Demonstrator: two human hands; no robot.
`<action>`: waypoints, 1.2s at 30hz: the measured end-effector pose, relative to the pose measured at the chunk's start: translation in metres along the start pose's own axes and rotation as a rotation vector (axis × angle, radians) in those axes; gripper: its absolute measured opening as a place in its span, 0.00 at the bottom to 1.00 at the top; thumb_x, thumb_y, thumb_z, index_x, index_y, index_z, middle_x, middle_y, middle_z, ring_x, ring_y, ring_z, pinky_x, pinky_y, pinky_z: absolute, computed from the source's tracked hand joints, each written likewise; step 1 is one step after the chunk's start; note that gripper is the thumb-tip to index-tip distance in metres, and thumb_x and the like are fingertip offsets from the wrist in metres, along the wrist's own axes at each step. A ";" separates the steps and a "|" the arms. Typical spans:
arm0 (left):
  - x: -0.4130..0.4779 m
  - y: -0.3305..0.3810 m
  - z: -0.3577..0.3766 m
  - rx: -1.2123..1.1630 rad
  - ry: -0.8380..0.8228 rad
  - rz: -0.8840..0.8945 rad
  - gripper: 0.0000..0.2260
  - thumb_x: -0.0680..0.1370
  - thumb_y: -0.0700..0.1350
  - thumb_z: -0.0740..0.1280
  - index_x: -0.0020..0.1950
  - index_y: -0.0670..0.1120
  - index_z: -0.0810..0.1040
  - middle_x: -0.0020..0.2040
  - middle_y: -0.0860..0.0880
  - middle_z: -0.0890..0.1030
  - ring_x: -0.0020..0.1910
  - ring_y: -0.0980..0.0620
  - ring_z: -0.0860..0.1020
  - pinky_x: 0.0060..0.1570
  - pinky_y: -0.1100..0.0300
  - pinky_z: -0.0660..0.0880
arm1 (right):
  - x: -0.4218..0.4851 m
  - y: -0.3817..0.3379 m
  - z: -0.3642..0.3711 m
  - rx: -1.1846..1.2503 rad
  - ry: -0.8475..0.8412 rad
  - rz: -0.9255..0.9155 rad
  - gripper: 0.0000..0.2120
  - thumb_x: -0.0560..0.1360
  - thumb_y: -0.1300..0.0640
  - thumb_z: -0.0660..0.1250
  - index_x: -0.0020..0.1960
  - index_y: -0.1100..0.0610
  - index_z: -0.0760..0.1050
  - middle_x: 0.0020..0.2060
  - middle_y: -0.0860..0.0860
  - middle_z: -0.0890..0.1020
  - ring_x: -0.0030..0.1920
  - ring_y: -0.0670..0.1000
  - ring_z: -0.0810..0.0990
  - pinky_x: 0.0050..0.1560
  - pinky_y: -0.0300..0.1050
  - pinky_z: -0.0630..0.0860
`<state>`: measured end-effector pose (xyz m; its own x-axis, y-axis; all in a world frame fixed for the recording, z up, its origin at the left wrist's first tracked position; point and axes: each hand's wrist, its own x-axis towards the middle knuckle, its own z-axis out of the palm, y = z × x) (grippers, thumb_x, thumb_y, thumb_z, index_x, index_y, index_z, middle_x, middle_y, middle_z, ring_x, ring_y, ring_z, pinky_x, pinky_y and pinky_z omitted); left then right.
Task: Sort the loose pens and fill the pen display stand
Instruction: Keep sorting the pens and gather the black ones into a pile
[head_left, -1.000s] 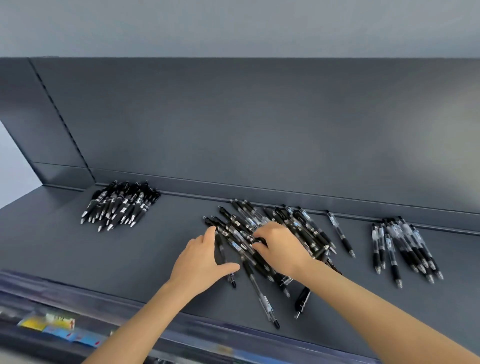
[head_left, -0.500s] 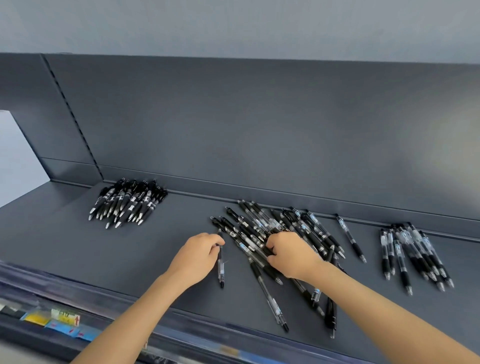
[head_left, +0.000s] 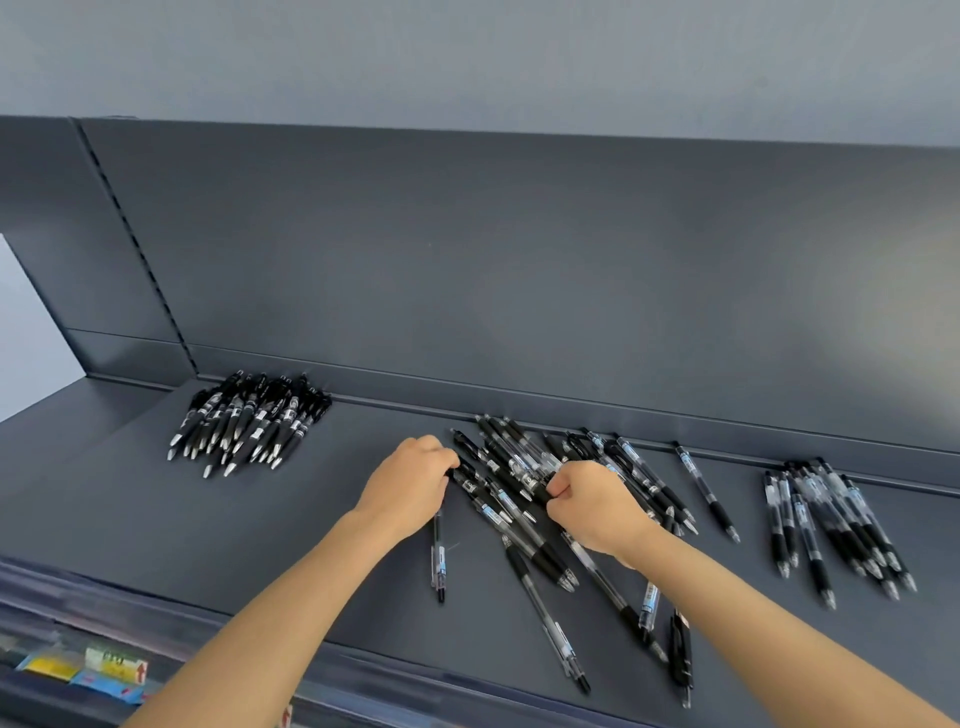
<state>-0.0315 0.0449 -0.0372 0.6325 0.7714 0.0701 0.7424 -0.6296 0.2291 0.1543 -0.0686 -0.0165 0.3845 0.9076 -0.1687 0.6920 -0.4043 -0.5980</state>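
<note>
While both hands sit mid-shelf, we log three lots of black pens on the shelf: a tidy bundle by the back-left corner, a loose heap in the middle, and a smaller group toward the right edge. The right hand pinches pens in the heap. The left hand curls at its left side; grip unclear. A single pen lies just frontward.
</note>
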 end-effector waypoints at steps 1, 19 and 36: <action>0.004 0.002 0.000 0.034 -0.026 0.034 0.15 0.81 0.39 0.58 0.66 0.48 0.75 0.60 0.50 0.75 0.61 0.49 0.70 0.56 0.54 0.73 | 0.001 0.000 0.000 0.037 0.010 0.003 0.11 0.72 0.66 0.61 0.51 0.71 0.74 0.38 0.62 0.77 0.38 0.60 0.74 0.38 0.45 0.74; 0.063 0.058 -0.005 -0.281 -0.204 -0.628 0.19 0.73 0.41 0.66 0.60 0.42 0.61 0.39 0.48 0.78 0.28 0.49 0.80 0.23 0.62 0.73 | 0.012 0.004 -0.003 0.221 0.097 0.075 0.07 0.75 0.65 0.64 0.53 0.61 0.76 0.40 0.52 0.77 0.41 0.51 0.75 0.43 0.42 0.74; 0.064 0.029 0.002 -1.304 0.309 -0.648 0.04 0.75 0.32 0.66 0.43 0.39 0.76 0.41 0.42 0.81 0.43 0.42 0.82 0.43 0.50 0.81 | 0.017 -0.005 0.004 0.195 0.066 -0.020 0.09 0.76 0.63 0.64 0.55 0.60 0.79 0.43 0.51 0.80 0.45 0.50 0.77 0.46 0.40 0.72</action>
<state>0.0312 0.0759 -0.0277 0.0830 0.9715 -0.2218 0.0480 0.2185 0.9747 0.1547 -0.0508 -0.0193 0.4152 0.9034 -0.1072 0.5709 -0.3505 -0.7425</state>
